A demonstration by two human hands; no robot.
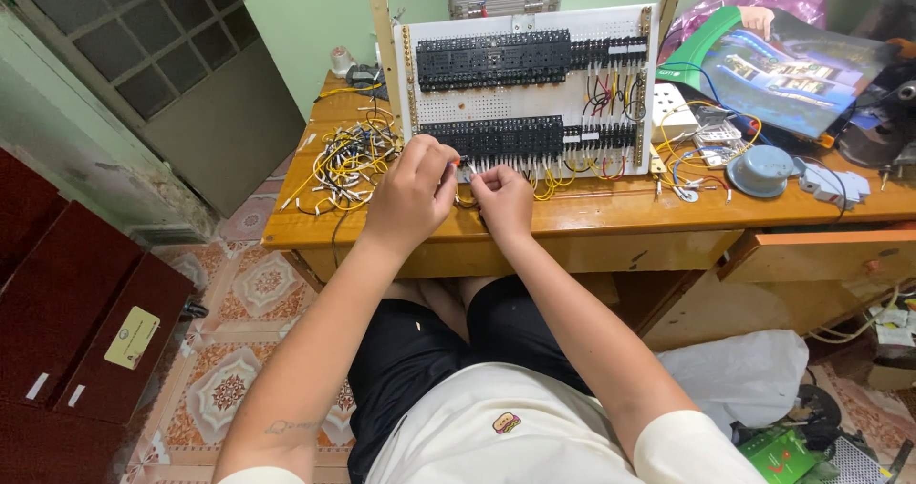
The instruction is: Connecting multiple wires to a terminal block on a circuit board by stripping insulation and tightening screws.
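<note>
- Both hands were at the front edge of the wooden table [611,207], close together, just below the lower black terminal row [491,139] of the white panel [534,98].
- Left hand [412,193]: grip was closed in a fist around a thin tool with an orange tip [452,163], prob. a small screwdriver; the tip pointed at the lower row, left of centre.
- Right hand [504,198]: fingers were pinched tight on sth small, I think a wire end; which wire, I cannot tell, it was hidden by the fingers.
- To do this step well, in my judgement: hold the wire straight w/ the right hand so it sat fully in its slot, and keep the tool square to the screw, w/ light pressure, so it did not slip onto neighbour terminals.
- Short yellow, red and white wires [572,166] hung under the row, just beside the right hand; easy to snag.
- Further left on the table lay a loose heap of cut wires [348,164], near the left hand.
- Behind, the upper black terminal row [491,60] was already wired on its right side.
- Far right: a round grey lid [760,169], well apart from the hands.
</note>
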